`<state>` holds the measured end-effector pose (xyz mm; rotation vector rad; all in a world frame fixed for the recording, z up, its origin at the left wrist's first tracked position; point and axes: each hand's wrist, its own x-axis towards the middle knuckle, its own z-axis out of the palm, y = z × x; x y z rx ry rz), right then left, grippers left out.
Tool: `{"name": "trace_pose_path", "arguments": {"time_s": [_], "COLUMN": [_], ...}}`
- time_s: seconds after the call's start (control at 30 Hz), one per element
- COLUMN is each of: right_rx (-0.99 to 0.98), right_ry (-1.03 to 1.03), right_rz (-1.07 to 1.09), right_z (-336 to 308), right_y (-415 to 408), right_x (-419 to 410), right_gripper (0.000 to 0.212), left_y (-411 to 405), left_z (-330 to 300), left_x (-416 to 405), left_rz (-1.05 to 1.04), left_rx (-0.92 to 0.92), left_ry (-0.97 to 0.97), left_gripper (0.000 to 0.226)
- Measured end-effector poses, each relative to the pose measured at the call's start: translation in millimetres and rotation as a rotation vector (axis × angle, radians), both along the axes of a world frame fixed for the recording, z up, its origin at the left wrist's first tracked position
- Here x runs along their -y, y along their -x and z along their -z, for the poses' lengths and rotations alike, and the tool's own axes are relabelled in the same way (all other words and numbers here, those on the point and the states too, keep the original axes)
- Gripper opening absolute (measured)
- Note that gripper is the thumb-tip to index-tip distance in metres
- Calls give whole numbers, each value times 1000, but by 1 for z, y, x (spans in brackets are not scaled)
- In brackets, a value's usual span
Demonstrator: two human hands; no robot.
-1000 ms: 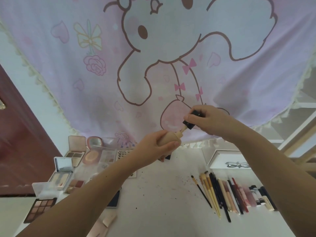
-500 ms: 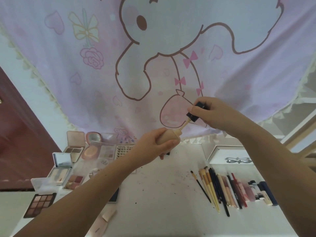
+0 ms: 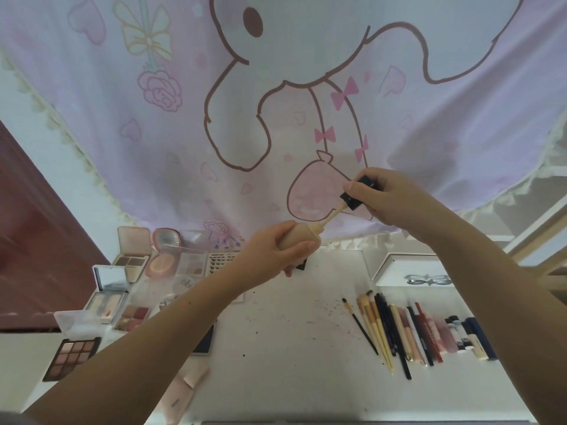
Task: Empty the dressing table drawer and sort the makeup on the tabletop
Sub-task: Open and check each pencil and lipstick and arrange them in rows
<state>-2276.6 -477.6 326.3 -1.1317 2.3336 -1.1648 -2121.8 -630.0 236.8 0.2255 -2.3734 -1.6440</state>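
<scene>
My left hand (image 3: 276, 250) grips a beige foundation bottle (image 3: 302, 239) above the white tabletop (image 3: 291, 348). My right hand (image 3: 386, 197) pinches the bottle's black cap (image 3: 357, 193), whose beige wand (image 3: 333, 216) still reaches into the bottle's neck. Open palettes and compacts (image 3: 135, 271) are grouped at the left. A row of brushes and pencils (image 3: 386, 329) lies at the right, with lip products and tubes (image 3: 460, 332) beside it.
A pink cartoon curtain (image 3: 276, 102) hangs behind the table. A white tray (image 3: 411, 269) stands at the back right. A dark brown palette (image 3: 72, 357) lies at the left front, pink tubes (image 3: 187, 384) near the front edge. A red-brown door (image 3: 36, 240) is at the left.
My right hand has lifted the black cap up and to the right, drawing more of the wand out of the bottle. The left hand keeps the bottle nearly still.
</scene>
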Motion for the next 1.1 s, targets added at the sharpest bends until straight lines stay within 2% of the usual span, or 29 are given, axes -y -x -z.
{"name": "trace_pose_path", "arguments": {"time_s": [0.3, 0.53, 0.9, 1.1], "right_rx": [35, 159, 148, 250], "right_ry": [25, 49, 53, 154], "right_rz": [-1, 23, -11, 23], "right_z": [-3, 2, 8, 17], "right_y": [1, 4, 1, 10], "right_x": [0, -4, 0, -12], "right_gripper": [30, 26, 25, 22], "left_y": [3, 2, 1, 3], "left_z": [4, 6, 9, 22], "left_x": [0, 8, 7, 8], "left_rz": [0, -21, 0, -26], "left_rx": [6, -3, 40, 82], "left_ry": [24, -13, 47, 30], "left_gripper": [26, 12, 24, 14]}}
